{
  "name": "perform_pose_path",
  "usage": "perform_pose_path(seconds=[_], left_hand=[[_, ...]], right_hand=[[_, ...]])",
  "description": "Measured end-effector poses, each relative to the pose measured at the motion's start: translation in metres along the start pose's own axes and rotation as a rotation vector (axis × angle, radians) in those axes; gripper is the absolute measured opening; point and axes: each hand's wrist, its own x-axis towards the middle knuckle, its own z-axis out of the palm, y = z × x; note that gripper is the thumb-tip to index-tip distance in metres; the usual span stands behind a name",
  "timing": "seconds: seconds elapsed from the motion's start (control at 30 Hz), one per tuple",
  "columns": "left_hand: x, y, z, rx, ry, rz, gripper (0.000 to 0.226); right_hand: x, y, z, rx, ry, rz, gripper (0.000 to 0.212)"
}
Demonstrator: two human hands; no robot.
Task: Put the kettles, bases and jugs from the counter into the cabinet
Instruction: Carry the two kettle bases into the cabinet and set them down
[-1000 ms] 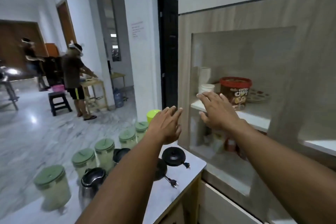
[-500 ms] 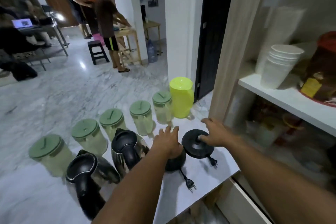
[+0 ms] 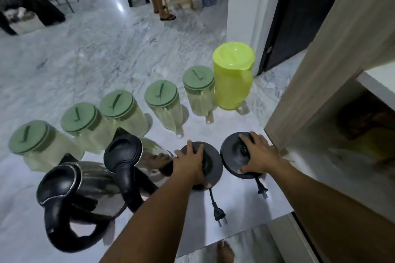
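Change: a second ago both hands were up at the cabinet [image 3: 320,60] opening. Half a second ago they were dropping toward the bench [image 3: 235,200], and now each one is planted on a kettle base. The left hand [image 3: 189,162] spans the left base [image 3: 212,159], fingers spread over the far rim and thumb at the near edge, holding it. The right hand [image 3: 259,156] holds the right base [image 3: 232,151] the same way, just beside the cabinet's side panel. Both bases look to be still on the bench, cords and plugs trailing toward the near edge.

Meaning: likely the bases go in first, one per hand. The two kettles [image 3: 126,156], the five green-lidded jugs [image 3: 160,96] and the yellow jug [image 3: 233,77] are all still on the bench, so the task has barely started.

Hard to see:
- The left hand covers most of the left base.
- Whether either base has lifted off cannot be told.
- The cabinet interior is blurred, with dark and yellowish shapes under the shelf that can't be identified.
- The cabinet's right part is cut off by the frame.
- The kettles are smeared by motion blur.
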Motion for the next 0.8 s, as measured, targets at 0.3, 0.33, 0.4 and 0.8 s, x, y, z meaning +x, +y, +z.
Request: perform_pose_path(seconds=[0.3,0.33,0.4,0.8], left_hand=[[-0.014,0.008,0.026,-0.027,0.051,0.105,0.118],[-0.017,0.009,0.031,-0.040,0.059,0.110,0.117],[-0.023,0.011,0.038,-0.055,0.069,0.120,0.117],[-0.103,0.001,0.118,-0.444,0.275,-0.054,0.117]], right_hand=[[-0.012,0.013,0.004,-0.055,-0.026,0.023,0.144],[-0.019,0.015,0.009,-0.054,-0.030,0.044,0.145],[-0.036,0.017,0.020,-0.029,-0.028,0.088,0.143],[-0.132,0.001,0.112,0.362,0.161,0.490,0.149]])
